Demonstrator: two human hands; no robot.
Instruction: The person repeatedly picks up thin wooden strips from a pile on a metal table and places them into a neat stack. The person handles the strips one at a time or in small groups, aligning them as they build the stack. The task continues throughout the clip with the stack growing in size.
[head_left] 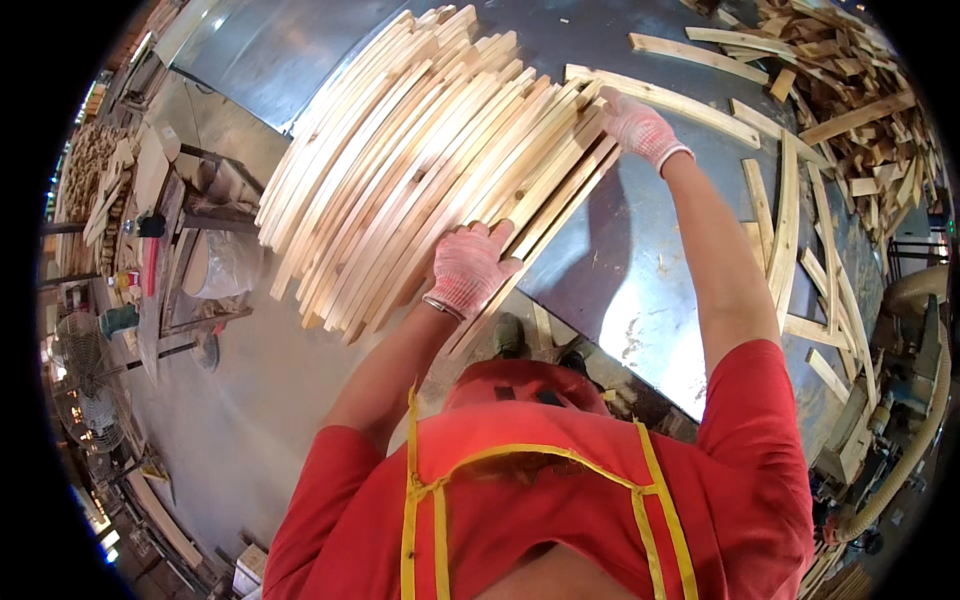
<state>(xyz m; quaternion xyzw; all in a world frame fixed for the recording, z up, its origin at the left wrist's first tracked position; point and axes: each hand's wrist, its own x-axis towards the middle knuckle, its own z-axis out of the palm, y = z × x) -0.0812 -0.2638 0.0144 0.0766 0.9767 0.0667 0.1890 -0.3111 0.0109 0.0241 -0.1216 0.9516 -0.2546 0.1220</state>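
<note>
A big stack of long, slightly curved pale wooden slats (420, 150) lies on a dark metal table (640, 270), its near ends jutting over the table's edge. My left hand (465, 268), in a pinkish-white knit glove, presses on the near end of the slats at the stack's right side. My right hand (638, 128), gloved the same way, grips the far end of those outer slats. Both arms reach forward from a red shirt with a yellow-trimmed apron.
Loose slats (790, 230) and a heap of short wood offcuts (850, 70) cover the table's right and far right. A grey flexible hose (915, 440) and machinery stand at right. At left are a cluttered bench (150, 220), fans and concrete floor (250, 400).
</note>
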